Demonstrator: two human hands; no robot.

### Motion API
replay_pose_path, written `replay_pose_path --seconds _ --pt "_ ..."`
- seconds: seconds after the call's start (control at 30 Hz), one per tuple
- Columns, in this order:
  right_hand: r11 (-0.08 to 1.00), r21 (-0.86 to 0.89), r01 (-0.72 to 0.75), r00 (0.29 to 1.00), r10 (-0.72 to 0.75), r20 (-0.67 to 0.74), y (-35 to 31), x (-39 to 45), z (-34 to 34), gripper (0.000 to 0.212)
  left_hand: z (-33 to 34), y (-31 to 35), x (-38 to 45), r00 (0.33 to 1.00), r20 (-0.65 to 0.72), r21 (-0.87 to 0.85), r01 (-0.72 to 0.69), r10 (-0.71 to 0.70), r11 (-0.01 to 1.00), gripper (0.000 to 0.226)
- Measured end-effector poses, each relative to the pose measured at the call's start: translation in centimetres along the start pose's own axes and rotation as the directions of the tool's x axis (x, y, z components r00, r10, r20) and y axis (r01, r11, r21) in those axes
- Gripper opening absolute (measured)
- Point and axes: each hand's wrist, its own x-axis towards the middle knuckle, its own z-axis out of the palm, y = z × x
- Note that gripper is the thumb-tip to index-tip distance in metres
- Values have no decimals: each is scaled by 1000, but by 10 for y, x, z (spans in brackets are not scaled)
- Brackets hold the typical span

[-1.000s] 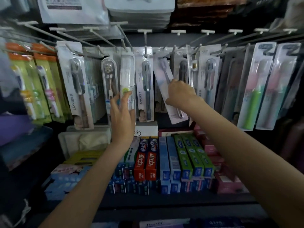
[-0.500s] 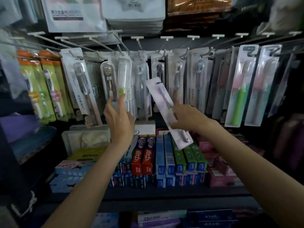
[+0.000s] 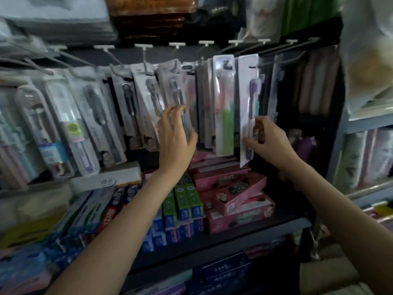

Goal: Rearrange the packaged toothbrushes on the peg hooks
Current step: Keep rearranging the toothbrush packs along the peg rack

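Dim shop shelf (image 3: pixel 244 235) under peg hooks (image 3: pixel 251 52), your right hand (image 3: pixel 269 141) pinching the toothbrush pack (image 3: pixel 247 92) low down, your left hand (image 3: pixel 176 135) loose, fingers spread, holding nothing.

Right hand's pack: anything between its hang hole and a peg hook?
Not clearly. The right hand pinches the pack near its lower end; its hang hole sits level with the hooks. Whether it is already on one is too blurred to tell. The green pack hangs close beside it.
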Motion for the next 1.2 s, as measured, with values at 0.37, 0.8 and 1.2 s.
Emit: replay_pose_path --seconds 0.37,0.8,1.2 --pt "974 -197 -108 989 86 -120 83 17 -27 44 69 40 19 958 132 -153 274 -255 949 60" --pt "975 -171 -140 988 127 -82 73 72 -13 38 84 36 15 936 135 -218 347 -324 912 49" --pt "969 27 246 940 -231 -249 -12 59 6 31 33 -9 -16 972 -10 -120 234 -237 965 37"
